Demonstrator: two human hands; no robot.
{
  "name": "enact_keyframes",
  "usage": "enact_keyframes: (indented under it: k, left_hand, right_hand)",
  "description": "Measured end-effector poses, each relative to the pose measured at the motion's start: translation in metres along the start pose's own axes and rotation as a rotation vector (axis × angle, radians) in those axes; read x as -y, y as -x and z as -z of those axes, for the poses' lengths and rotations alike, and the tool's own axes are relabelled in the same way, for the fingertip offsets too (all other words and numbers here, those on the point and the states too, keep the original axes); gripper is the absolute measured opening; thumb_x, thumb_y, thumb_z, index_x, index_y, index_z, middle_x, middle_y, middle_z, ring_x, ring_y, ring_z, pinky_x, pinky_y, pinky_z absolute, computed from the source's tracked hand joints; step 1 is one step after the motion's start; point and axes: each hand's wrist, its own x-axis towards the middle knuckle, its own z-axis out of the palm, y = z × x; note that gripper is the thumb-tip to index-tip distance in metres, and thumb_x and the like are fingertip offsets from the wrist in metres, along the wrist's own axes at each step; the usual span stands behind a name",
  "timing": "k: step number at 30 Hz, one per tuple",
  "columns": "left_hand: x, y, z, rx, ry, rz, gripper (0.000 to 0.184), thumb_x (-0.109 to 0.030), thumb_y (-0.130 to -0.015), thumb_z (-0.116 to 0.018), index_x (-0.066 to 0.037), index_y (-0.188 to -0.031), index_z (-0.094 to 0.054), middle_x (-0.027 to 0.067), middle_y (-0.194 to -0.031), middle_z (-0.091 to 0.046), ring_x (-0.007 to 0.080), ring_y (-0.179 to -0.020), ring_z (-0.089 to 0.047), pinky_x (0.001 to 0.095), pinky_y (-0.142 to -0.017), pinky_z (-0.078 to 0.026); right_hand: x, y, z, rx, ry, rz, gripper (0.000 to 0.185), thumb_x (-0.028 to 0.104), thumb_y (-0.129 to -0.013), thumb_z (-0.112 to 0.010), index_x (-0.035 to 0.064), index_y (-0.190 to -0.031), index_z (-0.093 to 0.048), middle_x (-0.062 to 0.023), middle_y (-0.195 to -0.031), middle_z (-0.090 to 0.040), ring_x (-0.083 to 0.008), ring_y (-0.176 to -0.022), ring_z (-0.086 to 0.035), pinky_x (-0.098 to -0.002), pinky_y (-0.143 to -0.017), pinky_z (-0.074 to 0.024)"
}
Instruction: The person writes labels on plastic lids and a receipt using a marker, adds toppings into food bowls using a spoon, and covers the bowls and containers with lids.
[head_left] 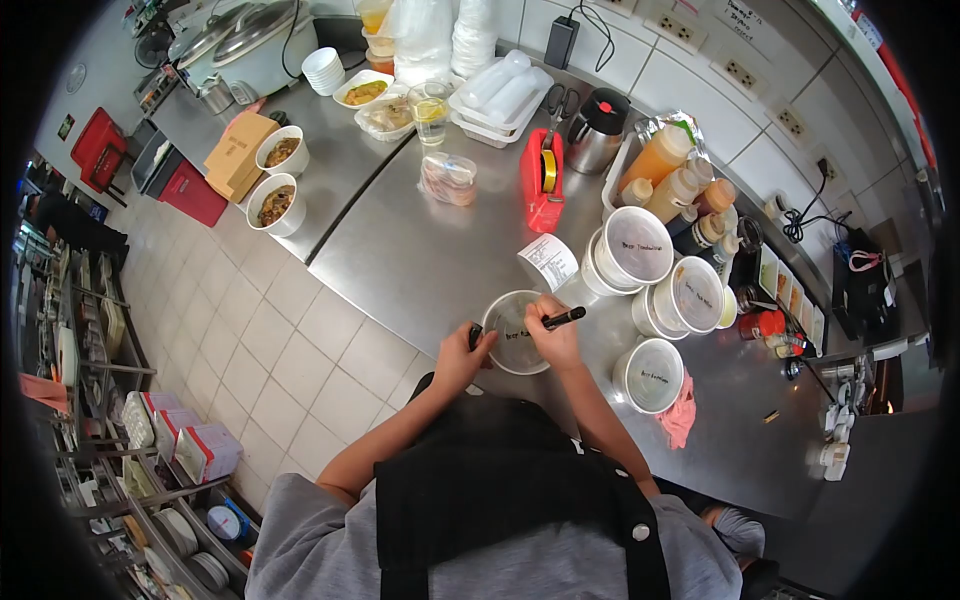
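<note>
At the near edge of the steel counter [370, 240], between both hands, sat a round lidded tub [514, 356], its greyish, translucent lid marked with dark handwriting. The right hand [554, 338] gripped a black marker [565, 318] in closed fingers above it; the left hand [466, 360], at the tub's left side, pinched a small black piece [475, 335]. To the right stood white tubs [650, 378] with written lids; beyond them, bottles [656, 155] held orange and pale liquids. Far left, two white bowls [292, 222] contained brown food; at the far middle, a glass [431, 130] held clear liquid.
</note>
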Motion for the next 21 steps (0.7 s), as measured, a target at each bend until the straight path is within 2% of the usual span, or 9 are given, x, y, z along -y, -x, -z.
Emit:
enact_keyframes:
  k: [21]
  left_hand:
    - [-0.004, 0.001, 0.003, 0.011, -0.054, 0.000, 0.033, -0.028, -0.092, -0.066, 0.001, -0.083, -0.054, 0.0053, -0.064, -0.060, 0.0144, -0.059, -0.066, 0.0296, -0.054, -0.053]
  right_hand:
    - [0.001, 0.001, -0.001, -0.108, 0.006, 0.045, 0.028, -0.002, -0.080, -0.060, 0.0021, -0.064, -0.036, -0.0076, -0.062, -0.040, -0.0182, -0.056, -0.039, -0.0342, -0.053, -0.0334]
